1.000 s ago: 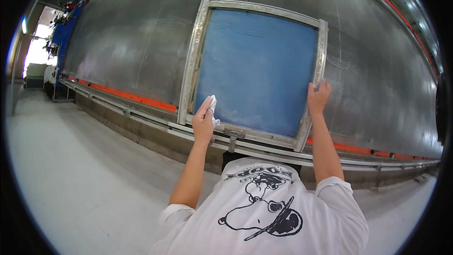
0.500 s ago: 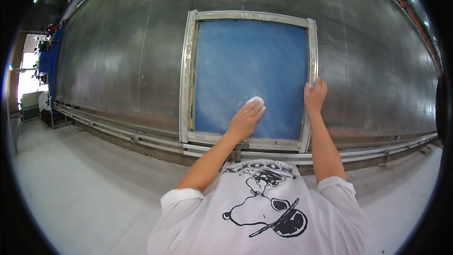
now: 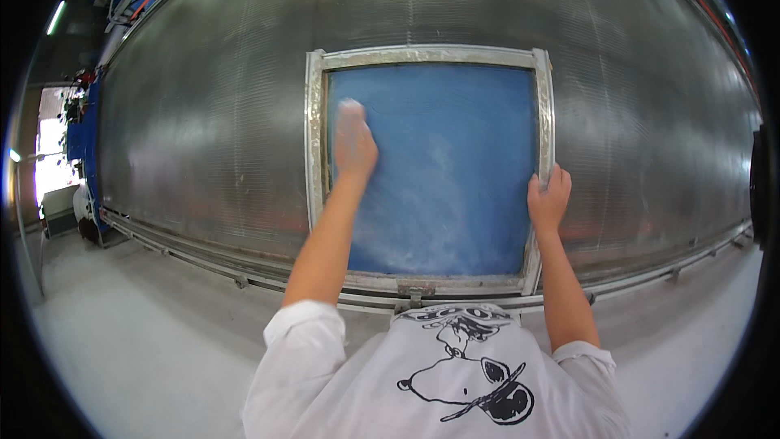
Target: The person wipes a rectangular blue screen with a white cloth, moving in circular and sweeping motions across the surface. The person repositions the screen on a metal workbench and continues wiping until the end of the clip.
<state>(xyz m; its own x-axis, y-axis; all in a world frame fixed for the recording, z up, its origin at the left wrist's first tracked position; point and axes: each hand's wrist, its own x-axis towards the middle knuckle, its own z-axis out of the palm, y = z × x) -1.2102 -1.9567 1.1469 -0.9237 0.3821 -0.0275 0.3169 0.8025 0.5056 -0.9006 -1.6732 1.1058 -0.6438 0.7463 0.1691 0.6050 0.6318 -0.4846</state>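
Observation:
A square screen with a blue face (image 3: 439, 167) and a pale, stained metal frame (image 3: 431, 54) stands against the large silvery bed. My left hand (image 3: 355, 138), slightly blurred, presses a white cloth (image 3: 351, 106) onto the blue face near its upper left, with the cloth mostly under the fingers. My right hand (image 3: 551, 193) grips the frame's right side, low down, with thumb and fingers round it. Cloudy pale streaks show on the lower part of the blue surface.
The ribbed metal bed (image 3: 203, 130) curves across the view on both sides, with a rail (image 3: 187, 248) along its lower edge and a pale floor (image 3: 146, 325) below. At far left are blue machinery (image 3: 89, 138), a bright opening (image 3: 50, 126) and strip lights.
My left hand with the cloth moved from the lower left frame to the low middle of the blue face, then up and left. The screen sits lower in the view now.

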